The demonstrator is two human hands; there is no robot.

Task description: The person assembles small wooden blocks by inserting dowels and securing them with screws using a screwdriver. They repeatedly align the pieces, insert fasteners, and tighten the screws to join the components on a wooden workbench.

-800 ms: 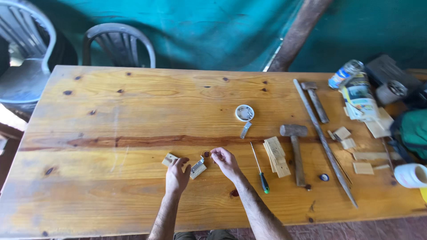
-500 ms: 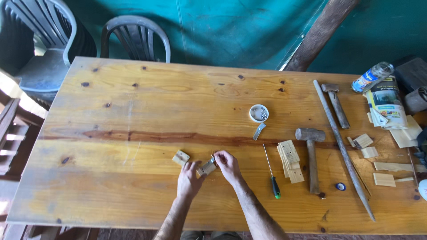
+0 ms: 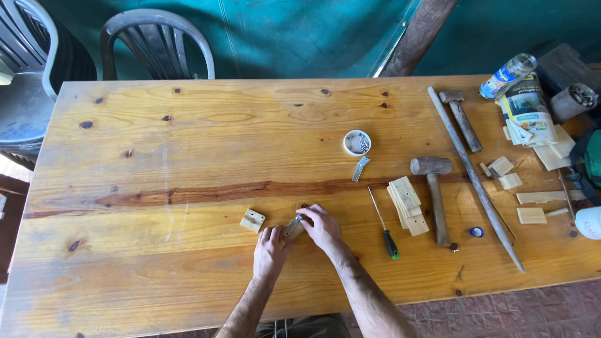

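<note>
My left hand [image 3: 270, 249] and my right hand [image 3: 321, 226] meet over a small wooden block with a metal hinge [image 3: 292, 228] on the wooden table [image 3: 188, 156]. Both hands pinch the block from either side, the left from below left, the right from the upper right. A second small wooden block [image 3: 252, 220] lies just to the left of my left hand, apart from it.
To the right lie a green-handled screwdriver [image 3: 383, 224], a stack of thin wood pieces [image 3: 407, 204], a mallet [image 3: 434, 190], a hammer [image 3: 461, 119], a long rod [image 3: 474, 177], a small white dish of screws [image 3: 357, 142], a metal plate [image 3: 359, 168] and wood offcuts [image 3: 531, 206]. Plastic chairs [image 3: 159, 37] stand behind.
The view has shifted slightly, with the table sitting more to the left in frame. My hands stay on the small hinged block in the same spot.
</note>
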